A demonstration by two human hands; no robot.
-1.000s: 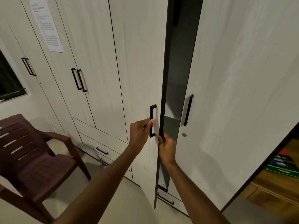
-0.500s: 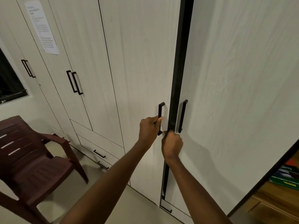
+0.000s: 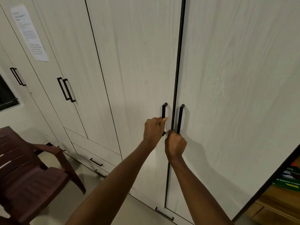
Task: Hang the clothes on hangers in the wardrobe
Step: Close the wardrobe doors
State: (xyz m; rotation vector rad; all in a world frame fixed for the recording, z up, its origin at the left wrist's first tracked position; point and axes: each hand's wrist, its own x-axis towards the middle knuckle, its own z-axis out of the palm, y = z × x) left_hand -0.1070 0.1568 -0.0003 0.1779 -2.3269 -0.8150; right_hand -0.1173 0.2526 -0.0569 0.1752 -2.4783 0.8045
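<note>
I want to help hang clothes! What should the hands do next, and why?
Probably let go: the left hand grips the left handle, the right hand curls at the right handle, and both doors look shut.

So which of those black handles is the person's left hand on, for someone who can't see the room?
Start at the long white wood-grain wardrobe and find the pair of doors split by a dark vertical gap. Two black bar handles flank that gap. It is the left one, gripped by the left hand; the right hand holds its twin.

L hand (image 3: pixel 154 128) curled, R hand (image 3: pixel 175 144) fisted
</note>
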